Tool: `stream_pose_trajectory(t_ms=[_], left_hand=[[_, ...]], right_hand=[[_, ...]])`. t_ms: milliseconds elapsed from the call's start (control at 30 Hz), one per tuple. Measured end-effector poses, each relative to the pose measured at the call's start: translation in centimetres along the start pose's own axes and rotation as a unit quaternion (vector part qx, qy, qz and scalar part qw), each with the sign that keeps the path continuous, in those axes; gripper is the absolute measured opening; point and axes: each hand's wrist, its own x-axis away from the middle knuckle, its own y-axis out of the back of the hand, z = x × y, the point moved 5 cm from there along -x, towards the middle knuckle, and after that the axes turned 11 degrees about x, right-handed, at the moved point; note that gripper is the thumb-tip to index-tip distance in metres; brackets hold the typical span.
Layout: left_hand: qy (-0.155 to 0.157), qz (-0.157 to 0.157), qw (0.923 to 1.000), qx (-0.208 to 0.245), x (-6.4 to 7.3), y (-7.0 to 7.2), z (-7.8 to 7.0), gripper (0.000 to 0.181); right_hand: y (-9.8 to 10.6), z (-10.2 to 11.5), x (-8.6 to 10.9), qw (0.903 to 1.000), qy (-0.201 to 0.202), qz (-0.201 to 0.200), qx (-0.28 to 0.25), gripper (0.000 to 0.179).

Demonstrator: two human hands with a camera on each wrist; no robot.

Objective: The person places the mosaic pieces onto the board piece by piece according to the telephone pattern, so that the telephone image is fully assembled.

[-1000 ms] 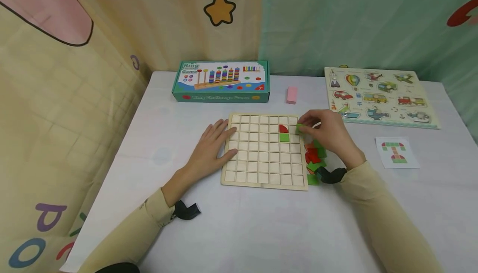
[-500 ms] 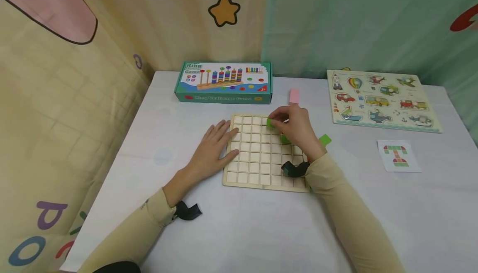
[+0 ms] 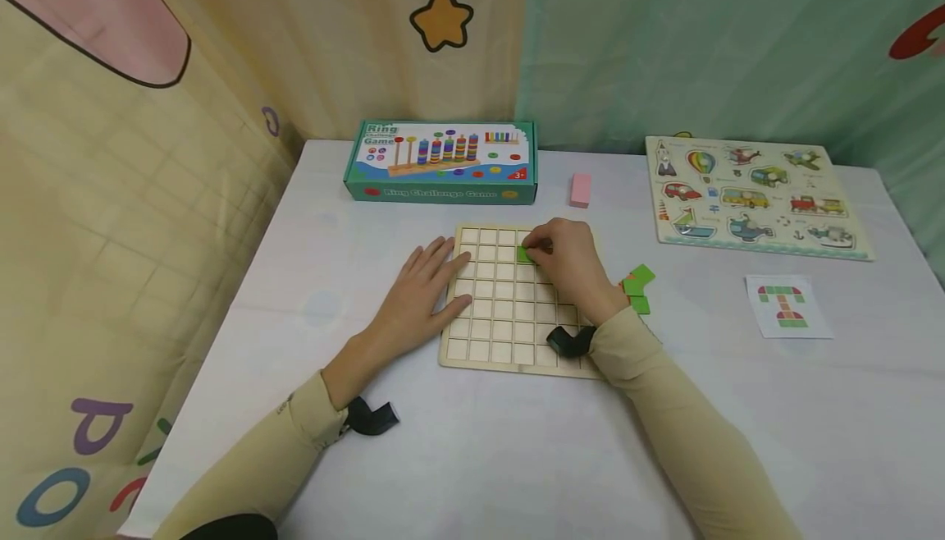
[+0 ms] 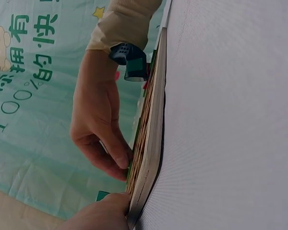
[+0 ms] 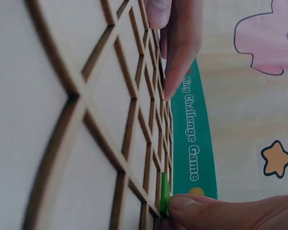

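Observation:
A wooden grid board lies on the white table. My left hand rests flat at its left edge, fingers spread, with fingertips and thumb on the frame. Between thumb and fingers my right hand pinches a green square tile at a cell in the second row from the top. In the right wrist view the green tile stands at the grid's ridges, right against the thumb. My right hand and wrist hide the board's right part, including a red quarter-round tile and a green tile seen earlier.
Loose green and orange tiles lie right of the board. Farther right is a small pattern card. Behind stand a ring game box, a pink block and a vehicle puzzle board. Printed curtains hang behind the table.
My right hand has carried the green tile from the board's right edge leftward over the grid, then slightly down to a cell. My left hand has stayed put.

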Motion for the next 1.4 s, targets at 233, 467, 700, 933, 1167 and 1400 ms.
stream_pose_trajectory(t_ms=[233,467,700,933,1167,1400], left_hand=[[0.0,-0.002,1.0,0.006,0.0,-0.2,0.2,0.066],[-0.006,-0.01,0.9999,-0.001,0.1,0.2,0.0,0.066],[-0.001,-0.008,0.9999,0.007,0.1,0.3,0.0,0.067],[-0.005,-0.007,0.9999,0.012,0.0,0.3,-0.2,0.066],[0.002,-0.003,0.9999,0.015,0.1,0.3,-0.1,0.066],[0.002,-0.001,0.9999,0.013,-0.1,0.1,-0.1,0.066]], right_hand=[[0.8,0.1,0.3,0.9982,0.017,0.057,-0.009,0.018],[3.4,-2.2,1.6,0.9973,0.005,0.073,0.001,0.021],[5.0,-4.5,2.5,0.997,-0.02,0.074,0.014,0.022],[6.8,-8.5,4.5,0.9948,-0.061,0.067,0.047,0.027],[7.4,-10.3,5.8,0.991,-0.096,0.062,0.069,0.029],[7.8,-11.1,6.1,0.9864,-0.121,0.086,0.07,0.025]])
